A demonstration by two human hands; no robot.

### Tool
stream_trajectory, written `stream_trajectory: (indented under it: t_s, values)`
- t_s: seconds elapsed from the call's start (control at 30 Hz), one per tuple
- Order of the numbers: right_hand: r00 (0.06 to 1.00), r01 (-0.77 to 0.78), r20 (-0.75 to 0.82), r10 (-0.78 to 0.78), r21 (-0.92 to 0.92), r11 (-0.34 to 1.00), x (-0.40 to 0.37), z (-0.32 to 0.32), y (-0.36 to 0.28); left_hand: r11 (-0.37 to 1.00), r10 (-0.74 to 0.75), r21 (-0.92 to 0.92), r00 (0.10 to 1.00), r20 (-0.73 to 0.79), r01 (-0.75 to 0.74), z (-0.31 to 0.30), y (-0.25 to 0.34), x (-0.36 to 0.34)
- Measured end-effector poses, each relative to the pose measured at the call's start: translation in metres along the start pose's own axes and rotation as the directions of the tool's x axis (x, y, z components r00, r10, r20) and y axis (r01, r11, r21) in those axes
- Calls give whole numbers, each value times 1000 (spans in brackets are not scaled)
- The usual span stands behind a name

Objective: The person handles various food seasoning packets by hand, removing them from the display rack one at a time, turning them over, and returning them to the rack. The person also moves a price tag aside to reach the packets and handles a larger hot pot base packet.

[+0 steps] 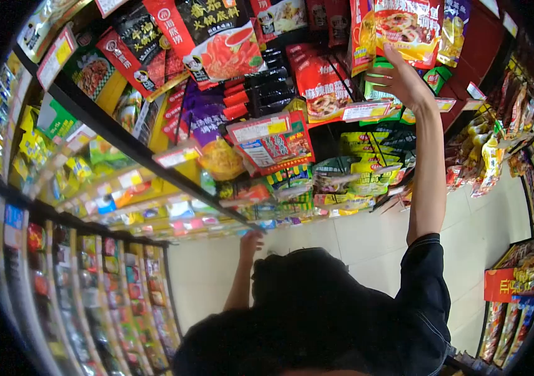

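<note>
My right hand (pixel 398 81) is raised to the upper shelf, fingers stretched out and apart. Its fingertips lie against the lower front of a red and white seasoning packet (pixel 408 28) with a picture of food in a bowl. Just below and behind the fingers are green packets (pixel 383 94). Another red seasoning packet (pixel 322 84) stands to the left of this hand. Lower down, my left hand (pixel 251 244) is beside the shelf's front edge, loosely bent, with nothing visible in it; its fingers show small.
Red hotpot-base packets (pixel 217 44) and purple packets (pixel 203 113) fill the shelf on the left. Price labels (pixel 366 111) line the shelf edges. A dark divider bar (pixel 141 150) crosses the left side. More packets (pixel 491 160) hang at right, above the tiled floor (pixel 367 238).
</note>
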State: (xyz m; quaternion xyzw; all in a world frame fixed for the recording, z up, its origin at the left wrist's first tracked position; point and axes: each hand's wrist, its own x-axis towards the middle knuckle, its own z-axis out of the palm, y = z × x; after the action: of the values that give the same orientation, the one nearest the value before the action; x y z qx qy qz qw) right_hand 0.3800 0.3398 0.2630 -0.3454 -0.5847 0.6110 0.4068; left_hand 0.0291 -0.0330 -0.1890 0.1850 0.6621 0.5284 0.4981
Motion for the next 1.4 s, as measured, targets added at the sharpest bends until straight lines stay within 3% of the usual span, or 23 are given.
stream_trajectory:
  t_s: [0.13,0.17,0.2,0.23,0.27,0.4,0.53,0.67,0.77,0.83,0.93,1.07,1.2,1.3,1.37,1.4]
  values:
    - [999,21,15,-31,427,904,6,12,4,997,42,-73,999,21,-40,-5,-6,-2]
    - [995,51,-100,-4,469,882,4,17,8,992,42,-117,998,42,-37,-5,-8,-1]
    - [995,94,-82,-62,476,874,0,19,9,990,68,-130,996,61,-60,-6,-9,-2]
    - [991,134,-63,-118,484,865,-8,24,7,1000,20,-9,1000,7,-20,-5,-6,-3]
    - [982,154,-173,-71,533,832,-18,32,5,1000,19,-18,1000,8,-19,-4,-4,-8]
    - [958,287,-159,-239,508,812,-31,36,-2,993,-28,-109,996,79,37,-12,-11,-7]
    - [937,341,-221,-269,423,839,-40,31,-12,992,91,83,994,62,-96,-6,-7,-8]
    - [841,516,-417,-344,429,742,-71,46,-23,967,165,192,985,43,-170,8,13,-13]
    - [733,680,-379,-565,440,587,-100,58,-30,958,173,215,981,92,-189,24,36,-16]
    - [669,741,-430,-606,443,504,-119,60,-30,964,169,178,971,167,-198,34,54,-21]
    - [647,759,-493,-582,489,430,-146,61,-25,929,238,215,932,272,-300,60,85,-36]
    - [543,826,-434,-719,434,361,-172,73,-14,886,275,201,822,498,-418,89,114,-44]
    - [540,835,-476,-694,406,371,-197,89,-2,883,277,160,767,579,-440,116,151,-63]
    - [522,839,-390,-759,395,374,-207,88,25,909,296,66,749,593,-411,133,181,-76]
    - [554,832,-487,-675,354,427,-214,91,48,927,322,-35,741,589,-375,143,206,-87]
    - [565,824,-499,-657,377,422,-216,90,59,913,368,-99,691,623,-396,146,220,-92]
